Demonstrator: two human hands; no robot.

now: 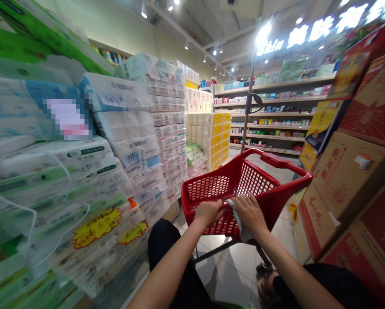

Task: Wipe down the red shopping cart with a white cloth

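Observation:
A red plastic shopping cart (207, 187) stands in front of me, its basket walls pierced with holes. My left hand (208, 213) is closed over the near rim of the basket. Just to its right, my right hand (249, 213) presses a white cloth or wipe (238, 219) against the same rim, fingers bent over the edge. Part of the cloth hangs down below the palm. At the cart's far side rises the red handle (277, 163). Nothing shows inside the visible part of the basket.
Wrapped tissue packs (124, 128) are stacked high along my left, with a white cord (34, 214) hanging over some. Cardboard cartons (350, 176) are piled on the right. A metal pole (248, 98) rises behind the cart, before stocked shelves (276, 116).

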